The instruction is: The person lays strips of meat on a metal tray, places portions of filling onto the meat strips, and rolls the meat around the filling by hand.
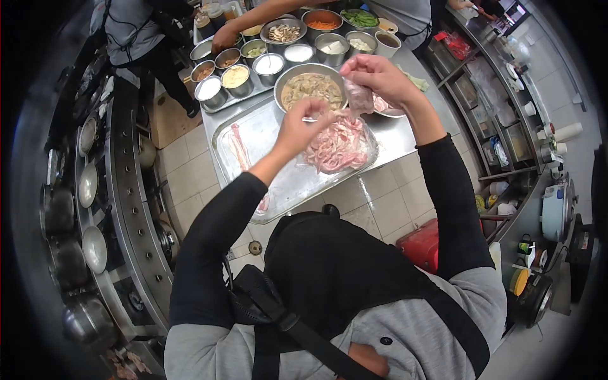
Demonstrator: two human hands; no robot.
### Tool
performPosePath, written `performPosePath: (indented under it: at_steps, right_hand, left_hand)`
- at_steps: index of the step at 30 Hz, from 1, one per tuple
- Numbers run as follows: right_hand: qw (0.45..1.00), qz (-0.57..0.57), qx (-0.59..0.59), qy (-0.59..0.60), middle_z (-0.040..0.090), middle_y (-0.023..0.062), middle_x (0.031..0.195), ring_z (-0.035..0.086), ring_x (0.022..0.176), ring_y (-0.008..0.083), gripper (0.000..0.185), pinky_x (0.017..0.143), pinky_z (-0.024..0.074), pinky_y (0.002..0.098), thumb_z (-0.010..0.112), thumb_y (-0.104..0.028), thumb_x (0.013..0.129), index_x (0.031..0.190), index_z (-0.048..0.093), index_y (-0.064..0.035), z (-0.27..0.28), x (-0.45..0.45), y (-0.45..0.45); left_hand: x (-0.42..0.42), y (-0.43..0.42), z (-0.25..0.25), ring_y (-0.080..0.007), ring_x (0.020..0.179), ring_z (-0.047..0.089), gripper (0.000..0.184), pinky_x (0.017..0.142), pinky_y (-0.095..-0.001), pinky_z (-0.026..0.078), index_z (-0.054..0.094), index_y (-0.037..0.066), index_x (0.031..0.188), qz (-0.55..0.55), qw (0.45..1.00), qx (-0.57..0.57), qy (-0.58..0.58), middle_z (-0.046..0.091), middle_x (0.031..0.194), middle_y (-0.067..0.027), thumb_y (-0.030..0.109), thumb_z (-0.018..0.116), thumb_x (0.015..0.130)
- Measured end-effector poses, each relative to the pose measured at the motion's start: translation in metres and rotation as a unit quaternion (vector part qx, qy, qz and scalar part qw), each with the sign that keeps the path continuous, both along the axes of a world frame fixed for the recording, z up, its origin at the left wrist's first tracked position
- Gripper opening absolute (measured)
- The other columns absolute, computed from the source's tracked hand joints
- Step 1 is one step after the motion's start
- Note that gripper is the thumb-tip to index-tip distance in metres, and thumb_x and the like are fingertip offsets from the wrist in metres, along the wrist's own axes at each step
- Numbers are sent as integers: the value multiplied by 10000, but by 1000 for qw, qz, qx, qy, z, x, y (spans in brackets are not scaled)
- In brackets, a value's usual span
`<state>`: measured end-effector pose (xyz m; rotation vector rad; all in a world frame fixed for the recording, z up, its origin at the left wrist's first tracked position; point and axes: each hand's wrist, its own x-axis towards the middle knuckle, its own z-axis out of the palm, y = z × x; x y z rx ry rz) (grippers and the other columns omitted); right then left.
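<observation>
A clear plastic bag of sliced raw meat (339, 147) hangs over the right side of a shallow metal tray (231, 190). My right hand (383, 79) is raised and closed on the gathered upper end of the bag. Lower down, my left hand (301, 126) has its fingers pinched at the bag's neck, just above the meat. A pale strip of meat (240, 147) lies on the tray. Behind the bag stands a metal bowl of meat pieces in sauce (310, 88). A second bowl with pink meat (382, 105) is partly hidden by my right hand.
Several metal tubs of ingredients line the table's far side, among them sliced mushrooms (283, 33), shredded carrot (323, 24) and white powder (268, 64). Another person's arm (253, 22) reaches over them. A stove counter (130, 190) runs at left, shelves (487, 107) at right.
</observation>
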<state>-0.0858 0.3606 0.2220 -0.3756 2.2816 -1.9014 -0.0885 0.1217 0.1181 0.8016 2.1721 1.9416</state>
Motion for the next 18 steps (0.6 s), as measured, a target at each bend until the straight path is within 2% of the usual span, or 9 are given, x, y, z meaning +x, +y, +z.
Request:
performPosePath:
  at_steps: [3,6,7,9,11,14,15,16,18]
  right_hand:
    - [999,22,18,-25,643,-19,915,604,815,41,113,721,488,191,604,-27,961,1066,645,-13,5,-3,-13]
    - [999,-31,23,-34,630,-29,874,593,785,45,109,683,473,190,601,5,941,1043,636,-14,-13,1,-25]
    - [998,-52,30,-34,626,-30,872,589,777,43,106,673,470,192,601,8,937,1035,635,-16,-27,2,-24]
    - [995,-80,42,-52,604,-35,857,576,752,44,121,650,463,197,604,21,921,1028,615,-36,-56,6,-21]
    - [987,-96,-28,-123,599,-29,863,582,750,51,142,650,463,196,606,26,917,1035,598,-52,-79,14,-17]
    - [969,-81,-144,-182,596,-5,900,610,767,76,177,669,489,207,597,38,926,1058,553,-71,-96,20,-9]
    - [963,-84,-188,-177,598,1,909,616,774,81,178,675,497,211,592,39,931,1065,547,-68,-100,21,-8]
    - [954,-87,-232,-170,599,6,919,621,781,85,178,681,505,215,586,40,936,1072,541,-65,-101,23,-7]
    - [952,-88,-247,-156,598,18,928,626,798,89,192,698,515,221,567,48,946,1099,522,-58,-84,25,-5]
  left_hand:
    - [-20,26,48,-102,872,626,250,791,-287,524,658,13,1073,-99,964,175,-175,681,955,-32,175,717,892]
    - [-38,37,31,-100,754,608,146,701,-272,505,647,47,962,-57,973,82,-208,680,875,-30,132,726,872]
    - [-37,38,26,-80,689,564,124,628,-255,460,607,71,869,-67,966,88,-234,644,802,-4,106,725,850]
    - [-33,44,9,-74,669,546,133,608,-254,445,586,81,835,-60,978,49,-194,616,779,4,97,718,833]
    - [-29,44,-14,-74,686,531,124,623,-260,444,574,79,810,-51,990,-26,-131,577,755,6,88,697,813]
    - [-22,42,-43,-134,703,555,122,653,-314,468,574,47,856,-15,992,-126,-11,592,763,-33,80,681,807]
    - [-17,36,-48,-194,780,609,191,718,-361,491,596,23,949,-22,990,-142,5,626,822,-89,83,688,793]
    - [-15,32,-56,-211,827,622,224,749,-371,495,601,22,983,-21,981,-186,41,635,878,-113,82,691,787]
    - [-14,25,-77,-246,923,649,293,809,-391,503,610,21,1049,-19,955,-271,114,652,990,-161,81,696,776]
